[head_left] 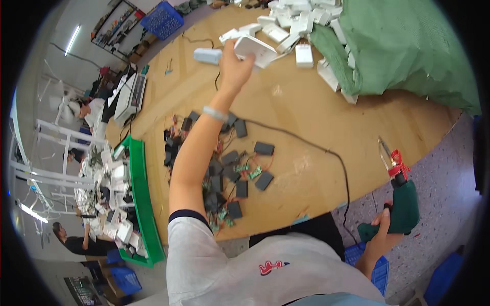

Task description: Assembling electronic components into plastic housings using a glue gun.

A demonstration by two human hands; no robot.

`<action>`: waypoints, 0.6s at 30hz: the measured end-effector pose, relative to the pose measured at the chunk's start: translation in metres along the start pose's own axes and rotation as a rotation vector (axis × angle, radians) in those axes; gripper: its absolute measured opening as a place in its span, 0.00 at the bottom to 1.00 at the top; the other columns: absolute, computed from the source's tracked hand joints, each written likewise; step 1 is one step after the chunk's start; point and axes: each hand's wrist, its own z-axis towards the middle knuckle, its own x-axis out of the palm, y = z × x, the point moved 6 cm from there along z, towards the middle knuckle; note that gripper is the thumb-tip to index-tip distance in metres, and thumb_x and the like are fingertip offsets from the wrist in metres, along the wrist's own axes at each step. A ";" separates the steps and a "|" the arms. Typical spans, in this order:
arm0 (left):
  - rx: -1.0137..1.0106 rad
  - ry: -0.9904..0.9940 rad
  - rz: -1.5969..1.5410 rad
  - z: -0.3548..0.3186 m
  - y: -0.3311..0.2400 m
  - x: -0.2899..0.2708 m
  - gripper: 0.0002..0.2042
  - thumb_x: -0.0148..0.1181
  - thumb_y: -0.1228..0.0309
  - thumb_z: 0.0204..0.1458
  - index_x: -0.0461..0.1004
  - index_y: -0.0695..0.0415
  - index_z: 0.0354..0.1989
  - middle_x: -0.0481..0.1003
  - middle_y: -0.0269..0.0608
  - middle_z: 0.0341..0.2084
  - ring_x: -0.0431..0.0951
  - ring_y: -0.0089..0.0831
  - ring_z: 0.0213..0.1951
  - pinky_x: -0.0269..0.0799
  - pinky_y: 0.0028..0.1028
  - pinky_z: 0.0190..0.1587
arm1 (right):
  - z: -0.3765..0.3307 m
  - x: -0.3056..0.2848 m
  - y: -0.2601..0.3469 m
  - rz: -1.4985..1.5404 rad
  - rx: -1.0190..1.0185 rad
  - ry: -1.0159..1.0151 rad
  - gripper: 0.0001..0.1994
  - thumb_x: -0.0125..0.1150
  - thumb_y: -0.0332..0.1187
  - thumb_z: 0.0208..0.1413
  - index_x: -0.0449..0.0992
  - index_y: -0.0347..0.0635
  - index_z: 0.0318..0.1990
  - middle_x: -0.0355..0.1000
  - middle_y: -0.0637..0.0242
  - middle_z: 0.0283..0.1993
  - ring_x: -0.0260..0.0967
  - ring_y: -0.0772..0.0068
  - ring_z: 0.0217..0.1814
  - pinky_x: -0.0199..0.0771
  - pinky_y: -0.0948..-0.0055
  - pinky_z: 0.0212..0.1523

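Note:
My left hand [235,70] reaches to the far side of the table and grips a white plastic case [258,51], thumb on its flat face. Just left of it lies a pale grey-blue oblong device [206,55]. Beyond is a heap of white cases [293,23]. Off the table's right edge, my right hand [378,235] is wrapped round the handle of a green pistol-grip power tool [406,206]. Its thin metal tip points up and away, with red cord wound about its neck. Under my left forearm lie several black boxes [229,168] with wires and small green boards.
A green sack [408,46] spreads over the far right. A black cable [306,140] crosses the table to its right edge. At left stand a green bin [143,204] of white parts and a scale-like device [130,99]. Other people are at the far left.

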 end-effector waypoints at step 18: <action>-0.154 -0.394 0.256 -0.249 -0.082 0.004 0.13 0.58 0.72 0.58 0.73 0.58 0.51 0.68 0.60 0.58 0.63 0.54 0.59 0.55 0.56 0.58 | -0.040 -0.011 0.012 0.097 -0.053 0.265 0.11 0.59 0.24 0.63 0.76 0.29 0.51 0.76 0.61 0.40 0.63 0.82 0.25 0.66 0.78 0.28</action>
